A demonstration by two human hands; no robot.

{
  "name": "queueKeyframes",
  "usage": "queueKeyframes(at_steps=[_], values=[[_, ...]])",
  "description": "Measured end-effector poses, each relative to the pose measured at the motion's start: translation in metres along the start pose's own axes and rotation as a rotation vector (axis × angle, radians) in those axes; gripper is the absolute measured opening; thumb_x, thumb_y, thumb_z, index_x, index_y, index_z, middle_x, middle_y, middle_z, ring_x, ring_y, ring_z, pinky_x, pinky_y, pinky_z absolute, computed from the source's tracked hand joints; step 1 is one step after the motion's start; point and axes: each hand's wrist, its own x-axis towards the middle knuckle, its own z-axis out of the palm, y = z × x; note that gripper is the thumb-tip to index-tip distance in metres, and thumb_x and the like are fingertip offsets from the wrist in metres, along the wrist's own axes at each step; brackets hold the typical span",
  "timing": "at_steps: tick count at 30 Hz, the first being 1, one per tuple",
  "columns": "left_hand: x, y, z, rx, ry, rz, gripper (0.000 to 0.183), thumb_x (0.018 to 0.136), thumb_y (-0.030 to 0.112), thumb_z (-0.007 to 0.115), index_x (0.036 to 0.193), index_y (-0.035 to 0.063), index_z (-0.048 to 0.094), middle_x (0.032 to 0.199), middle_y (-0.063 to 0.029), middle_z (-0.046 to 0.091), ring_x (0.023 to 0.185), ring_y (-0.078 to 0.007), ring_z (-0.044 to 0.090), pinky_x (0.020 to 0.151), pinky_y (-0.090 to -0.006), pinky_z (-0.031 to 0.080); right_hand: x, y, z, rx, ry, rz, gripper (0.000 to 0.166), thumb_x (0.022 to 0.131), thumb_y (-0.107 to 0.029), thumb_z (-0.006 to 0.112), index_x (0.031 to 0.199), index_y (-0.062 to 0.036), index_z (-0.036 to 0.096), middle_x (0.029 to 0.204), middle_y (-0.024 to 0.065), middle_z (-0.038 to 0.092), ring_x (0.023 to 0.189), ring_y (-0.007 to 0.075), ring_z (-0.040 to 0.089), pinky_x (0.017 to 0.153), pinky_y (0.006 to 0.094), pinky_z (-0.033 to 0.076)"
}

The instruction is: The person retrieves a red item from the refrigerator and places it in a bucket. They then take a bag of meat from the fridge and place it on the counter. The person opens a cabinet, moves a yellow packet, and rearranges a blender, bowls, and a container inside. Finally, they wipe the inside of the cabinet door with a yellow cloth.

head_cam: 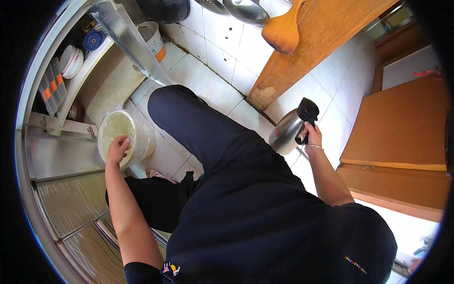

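Note:
My right hand (312, 136) grips the black handle of a steel vacuum jug (285, 132) with a black lid, tilted out to my right above the tiled floor. On the other side, my left hand (118, 151) is over the near side of a pale plastic bucket (103, 133), its fingers curled near the rim; whether it touches the bucket or holds something small, I cannot tell. Clear plastic film (142, 131) wraps around the bucket's side. The bucket's inside looks pale, and its bottom is not plainly visible.
An open cabinet at left has a shelf (85, 71) with stacked bowls (72, 62) and a blue round object (94, 39). Its glossy door (129, 41) juts out. A wooden spatula (282, 33) hangs by the wooden door frame (319, 39). A patterned bin (150, 37) stands by the wall.

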Motion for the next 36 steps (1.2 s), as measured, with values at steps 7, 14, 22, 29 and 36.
queueKeyframes(at_steps=[7,14,22,29,36], values=[[-0.002,-0.014,0.015,-0.085,0.025,0.008,0.038,0.085,0.023,0.060,0.118,0.0052,0.054,0.094,-0.0022,0.062,0.080,-0.0122,0.058,0.063,-0.0284,0.045,0.090,0.020,0.006,0.164,0.136,-0.021,0.028,0.076,-0.020,0.072,0.098,-0.0064,0.061,0.089,0.0035,0.061,0.080,0.0177,0.056,0.070,0.0331,0.046],[0.000,-0.022,0.021,-0.065,0.112,0.056,0.033,0.083,0.017,0.064,0.112,0.0026,0.059,0.086,-0.0052,0.063,0.075,-0.0130,0.058,0.063,-0.0278,0.047,0.164,0.056,-0.006,0.259,0.161,-0.013,0.037,0.078,-0.020,0.071,0.110,-0.0055,0.060,0.094,0.0046,0.062,0.085,0.0201,0.058,0.078,0.0361,0.048],[0.000,-0.050,0.019,0.097,0.167,0.127,0.030,0.082,0.016,0.066,0.108,0.0031,0.060,0.090,-0.0057,0.065,0.080,-0.0129,0.059,0.069,-0.0284,0.049,0.192,0.093,-0.008,0.241,0.221,-0.049,0.044,0.075,-0.028,0.075,0.109,-0.0060,0.058,0.102,0.0083,0.061,0.090,0.0220,0.056,0.078,0.0384,0.046],[0.008,-0.022,0.029,0.196,0.172,0.202,0.034,0.079,0.022,0.068,0.107,0.0034,0.062,0.093,-0.0121,0.066,0.086,-0.0206,0.063,0.078,-0.0316,0.049,0.229,0.091,-0.034,0.142,0.300,0.055,0.037,0.078,-0.027,0.072,0.107,-0.0070,0.060,0.099,0.0061,0.062,0.083,0.0221,0.059,0.066,0.0365,0.050],[0.003,-0.029,0.026,0.326,0.342,0.052,0.041,0.076,0.031,0.067,0.110,0.0073,0.062,0.097,-0.0112,0.065,0.091,-0.0275,0.061,0.078,-0.0363,0.049,0.211,0.107,-0.077,-1.516,0.006,-0.027,0.062,0.080,-0.057,0.056,0.097,0.0023,0.063,0.091,0.0195,0.065,0.080,0.0384,0.060,0.076,0.0428,0.049]])
